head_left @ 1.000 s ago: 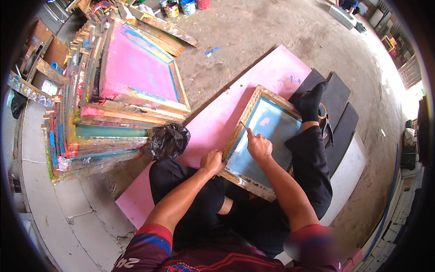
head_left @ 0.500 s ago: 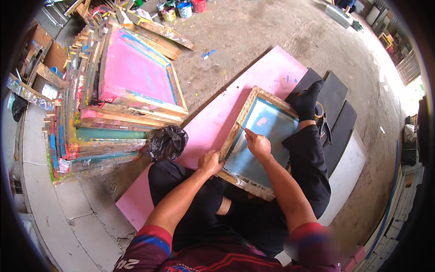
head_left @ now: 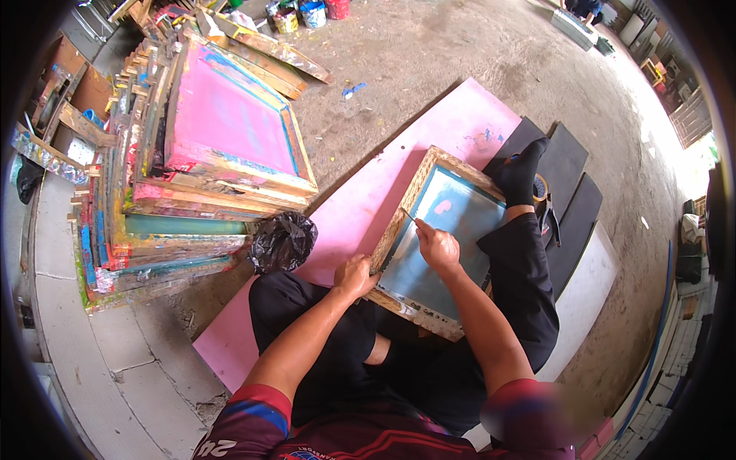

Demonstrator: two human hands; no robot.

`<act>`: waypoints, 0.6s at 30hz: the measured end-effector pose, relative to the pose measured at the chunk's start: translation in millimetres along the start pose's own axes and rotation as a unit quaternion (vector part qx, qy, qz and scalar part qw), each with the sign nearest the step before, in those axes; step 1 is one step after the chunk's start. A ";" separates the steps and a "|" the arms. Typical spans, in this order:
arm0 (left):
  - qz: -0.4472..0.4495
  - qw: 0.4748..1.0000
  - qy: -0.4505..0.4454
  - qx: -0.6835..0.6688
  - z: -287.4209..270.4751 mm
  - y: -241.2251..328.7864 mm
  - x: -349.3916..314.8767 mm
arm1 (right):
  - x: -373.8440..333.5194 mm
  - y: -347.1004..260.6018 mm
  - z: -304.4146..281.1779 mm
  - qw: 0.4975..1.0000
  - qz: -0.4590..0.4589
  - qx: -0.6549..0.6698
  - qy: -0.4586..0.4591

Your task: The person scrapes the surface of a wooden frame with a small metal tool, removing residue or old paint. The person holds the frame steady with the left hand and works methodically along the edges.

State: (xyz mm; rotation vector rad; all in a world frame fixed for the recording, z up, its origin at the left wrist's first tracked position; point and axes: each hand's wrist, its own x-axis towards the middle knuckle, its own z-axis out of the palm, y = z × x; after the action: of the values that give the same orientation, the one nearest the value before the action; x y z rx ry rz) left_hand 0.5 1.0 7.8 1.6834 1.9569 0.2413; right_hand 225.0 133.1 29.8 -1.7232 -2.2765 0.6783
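Note:
A wooden screen-printing frame (head_left: 402, 230) with blue-grey mesh (head_left: 441, 249) lies tilted across my lap and the pink board. My left hand (head_left: 355, 276) is closed round its left rail, close to the near corner. In my right hand (head_left: 439, 247) is a slim, dark, rod-like tool (head_left: 409, 215), whose exact kind I cannot make out. The tool's tip meets the inner side of the left rail, where wood and mesh join. My sock-covered foot (head_left: 521, 172) rests beside the frame's far right corner.
Left of me rises a stack of paint-stained screen frames (head_left: 238, 115), with a crumpled black plastic bag (head_left: 284, 241) beside it. Pliers (head_left: 550, 222) and a tape roll (head_left: 540, 186) lie right of my foot on dark boards (head_left: 567, 165). Paint pots (head_left: 313, 15) stand at the back.
Almost nothing differs. My right hand and the tool have shifted very slightly along the left rail; the frame and my left hand stay in place.

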 end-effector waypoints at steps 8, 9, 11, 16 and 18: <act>0.022 0.999 0.031 -0.003 5.7 4.0 3.5 | -1.6 -1.6 15.1 0.997 0.032 0.062 0.022; 0.014 1.000 0.026 -0.001 1.7 1.1 -0.2 | -1.5 -17.2 1.9 0.999 0.039 0.028 -0.021; 0.018 0.999 0.028 0.000 -0.2 -0.4 -2.1 | -0.2 -21.5 -3.9 0.994 0.067 0.062 -0.054; 0.026 0.999 0.037 -0.009 2.4 1.7 1.7 | 16.1 20.0 14.2 0.957 0.086 0.274 -0.049; 0.021 0.999 0.035 -0.015 2.6 1.8 0.5 | 13.9 23.2 19.9 0.972 0.052 0.230 -0.023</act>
State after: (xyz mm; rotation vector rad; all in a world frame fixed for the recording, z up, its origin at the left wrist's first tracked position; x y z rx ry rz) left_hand 3.3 1.4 6.4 1.7198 1.9588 0.3491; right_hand 232.1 146.6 -0.1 -1.6123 -1.8641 1.1689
